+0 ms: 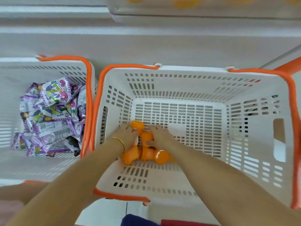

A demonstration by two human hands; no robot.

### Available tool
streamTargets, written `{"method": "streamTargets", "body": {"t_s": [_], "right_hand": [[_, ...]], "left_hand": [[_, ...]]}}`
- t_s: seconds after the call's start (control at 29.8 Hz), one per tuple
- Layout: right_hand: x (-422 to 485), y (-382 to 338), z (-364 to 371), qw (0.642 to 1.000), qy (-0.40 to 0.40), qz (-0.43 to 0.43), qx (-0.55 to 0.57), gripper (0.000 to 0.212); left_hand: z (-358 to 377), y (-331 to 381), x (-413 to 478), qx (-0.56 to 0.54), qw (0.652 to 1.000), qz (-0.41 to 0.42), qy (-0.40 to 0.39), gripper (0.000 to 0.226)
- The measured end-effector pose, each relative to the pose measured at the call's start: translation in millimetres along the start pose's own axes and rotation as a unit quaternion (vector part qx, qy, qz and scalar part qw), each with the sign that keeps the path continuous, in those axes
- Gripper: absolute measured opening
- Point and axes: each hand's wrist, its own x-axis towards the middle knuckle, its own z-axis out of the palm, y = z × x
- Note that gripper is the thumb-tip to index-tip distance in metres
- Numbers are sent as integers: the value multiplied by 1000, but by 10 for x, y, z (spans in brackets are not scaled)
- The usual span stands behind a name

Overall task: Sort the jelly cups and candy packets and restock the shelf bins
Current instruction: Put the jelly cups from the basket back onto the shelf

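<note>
Several orange jelly cups (146, 154) lie in a cluster on the floor of the white slotted basket (195, 79) with orange handles. Both my hands reach down into it. My left hand (126, 136), a gold bangle on its wrist, curls its fingers around cups at the left of the cluster. My right hand (158, 136) grips a cup (146, 136) in the middle, thumb against its side. One cup (137, 124) shows its round top just past my fingertips. A second white basket (48, 66) on the left holds a heap of purple candy packets (50, 118).
White shelf bins (195, 12) with blurred orange contents run along the top, above a pale shelf ledge. An orange handle of another basket (288, 66) shows at the far right. Floor tiles and dark blue cloth lie below the baskets.
</note>
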Motion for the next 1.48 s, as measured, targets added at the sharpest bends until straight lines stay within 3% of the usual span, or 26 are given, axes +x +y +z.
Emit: {"method": "streamTargets", "body": {"t_s": [0.27, 0.5, 0.64, 0.87, 1.07, 1.31, 1.41, 1.48], "right_hand": [[64, -90, 76, 1000, -8, 14, -13, 73], [-56, 103, -49, 994, -18, -22, 107, 74], [-365, 305, -297, 969, 5, 3, 248, 73], [-914, 596, -612, 961, 37, 19, 272, 69], [-1035, 709, -543, 949, 29, 42, 312, 64], [-988, 708, -515, 940, 41, 53, 335, 63], [-978, 716, -527, 937, 43, 56, 342, 64], [-975, 721, -560, 935, 52, 61, 347, 68]], "left_hand": [[-50, 10, -55, 19, 999, 10, 45, 48], [-104, -36, -23, -53, 997, 10, 51, 34], [-162, -137, 43, -122, 991, -14, 46, 33], [-119, -56, 11, -50, 998, 18, -16, 54], [-60, -4, -52, 24, 996, 74, 48, 20], [-36, -55, -47, 103, 987, 88, 82, 54], [-45, -48, 9, 106, 985, 105, 90, 38], [-117, -54, 21, -8, 991, 100, 90, 19]]}}
